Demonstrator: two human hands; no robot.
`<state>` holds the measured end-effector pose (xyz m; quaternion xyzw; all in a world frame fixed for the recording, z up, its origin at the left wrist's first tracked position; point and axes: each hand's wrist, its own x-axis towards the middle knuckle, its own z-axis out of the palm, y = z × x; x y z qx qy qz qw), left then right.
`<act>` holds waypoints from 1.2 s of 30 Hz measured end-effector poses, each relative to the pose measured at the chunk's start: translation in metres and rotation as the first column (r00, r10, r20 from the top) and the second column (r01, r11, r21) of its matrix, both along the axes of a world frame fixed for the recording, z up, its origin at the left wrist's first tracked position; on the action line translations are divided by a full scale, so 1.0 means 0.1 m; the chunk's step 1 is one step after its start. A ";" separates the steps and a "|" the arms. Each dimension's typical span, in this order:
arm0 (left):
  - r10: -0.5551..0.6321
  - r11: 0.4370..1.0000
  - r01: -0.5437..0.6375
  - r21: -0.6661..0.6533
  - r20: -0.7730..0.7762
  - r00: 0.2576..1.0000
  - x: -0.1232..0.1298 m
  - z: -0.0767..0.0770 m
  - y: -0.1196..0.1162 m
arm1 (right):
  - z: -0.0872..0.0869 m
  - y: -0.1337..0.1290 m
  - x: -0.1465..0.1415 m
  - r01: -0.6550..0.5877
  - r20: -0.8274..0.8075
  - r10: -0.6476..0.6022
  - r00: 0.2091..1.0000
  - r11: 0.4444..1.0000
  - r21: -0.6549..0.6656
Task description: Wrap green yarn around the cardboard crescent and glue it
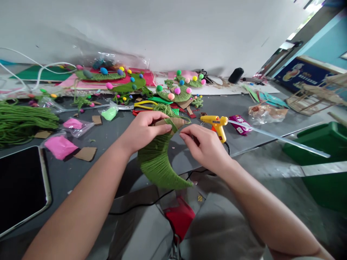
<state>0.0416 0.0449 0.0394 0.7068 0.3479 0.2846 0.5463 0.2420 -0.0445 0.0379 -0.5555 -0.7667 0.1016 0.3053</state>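
My left hand grips the upper end of a cardboard crescent wrapped in green yarn, its thumb pressed on the front. Bare brown cardboard shows at the tip, with a strand of yarn crossing it. Just right of that tip, my right hand is closed in a pinch; what lies between its fingers is too small to make out. A loose bundle of green yarn lies behind the crescent. Behind my right hand rests a yellow glue gun with a long clear glue stick in it.
Yellow-handled scissors lie behind my left hand. Finished green crescents with coloured pompoms line the wall. At left are a green yarn hank, pink clay packets and a tablet. A green bin stands right.
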 end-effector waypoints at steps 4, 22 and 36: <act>0.018 0.996 -0.011 -0.088 0.081 0.997 0.01 0.00 -0.01 | -0.01 0.07 0.05 -0.043 -0.077 0.040 0.996 0.998 -0.039; -0.526 0.849 0.510 -0.137 -0.307 0.793 0.11 -0.02 -0.08 | -0.03 0.15 0.13 -0.237 -0.195 0.213 0.957 0.965 -0.110; -0.265 0.964 0.267 -0.011 -0.150 0.953 0.07 -0.07 -0.01 | -0.03 0.00 0.05 -0.135 -0.174 0.139 0.975 0.990 0.036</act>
